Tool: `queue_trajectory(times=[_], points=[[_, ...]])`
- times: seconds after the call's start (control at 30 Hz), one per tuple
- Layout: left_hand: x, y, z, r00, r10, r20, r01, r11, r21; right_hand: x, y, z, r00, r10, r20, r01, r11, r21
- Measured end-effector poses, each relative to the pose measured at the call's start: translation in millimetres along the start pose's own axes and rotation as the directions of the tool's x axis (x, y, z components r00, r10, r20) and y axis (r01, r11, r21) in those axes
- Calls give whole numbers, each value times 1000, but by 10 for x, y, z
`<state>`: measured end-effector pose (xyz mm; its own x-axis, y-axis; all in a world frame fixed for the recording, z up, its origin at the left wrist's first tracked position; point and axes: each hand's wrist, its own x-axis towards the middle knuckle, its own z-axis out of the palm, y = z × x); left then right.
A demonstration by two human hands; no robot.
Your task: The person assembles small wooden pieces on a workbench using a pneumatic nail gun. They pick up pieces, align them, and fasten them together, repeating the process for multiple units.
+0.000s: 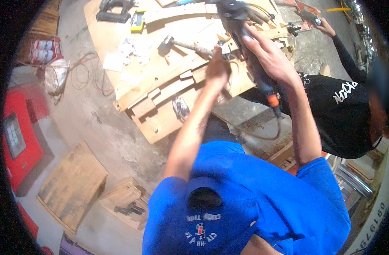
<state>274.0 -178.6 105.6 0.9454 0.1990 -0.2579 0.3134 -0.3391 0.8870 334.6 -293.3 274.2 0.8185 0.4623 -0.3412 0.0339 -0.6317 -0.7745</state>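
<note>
My right hand [273, 59] grips a black air nail gun [258, 70], held tilted above the worktable; an orange fitting and a hose trail from its lower end. My left hand [218, 70], blurred by motion, is over the wooden pieces near the end of a hammer's handle. Its fingers are too smeared to show whether they hold anything. The hammer [188, 45] lies across the table with its head to the left. Beneath my left hand, long wooden strips and blocks [160, 87] are set side by side in a row.
On the plywood table [154, 131] are another black nail gun [114, 10], a yellow tool [138, 21] and crumpled white paper [135, 50]. A person in black [337, 114] stands at the right, holding a tool [309, 18]. A wooden box [73, 185] and red machine [22, 136] stand left.
</note>
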Motion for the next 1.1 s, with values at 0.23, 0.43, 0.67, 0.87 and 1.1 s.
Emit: queue_trajectory(times=[0.23,0.43,0.67,0.87,1.1], points=[[32,182,167,987,-41,158,8,979,202,1494,432,11,936,-150,319,327,708,-626],[-1098,-769,-879,542,-490,-683,486,845,-220,1852,695,637,917,-248,311,398,563,-724],[-1517,-1867,-1272,654,-627,-423,267,714,-647,1651,773,910,937,-172,305,348,546,-762],[-1496,-1871,-1576,696,-652,-302,529,749,-400,864,677,892,703,-701,121,637,546,-544],[-1701,-1587,-2021,645,-737,201,707,475,-524,-511,806,1713,513,242,824,-773,548,320]])
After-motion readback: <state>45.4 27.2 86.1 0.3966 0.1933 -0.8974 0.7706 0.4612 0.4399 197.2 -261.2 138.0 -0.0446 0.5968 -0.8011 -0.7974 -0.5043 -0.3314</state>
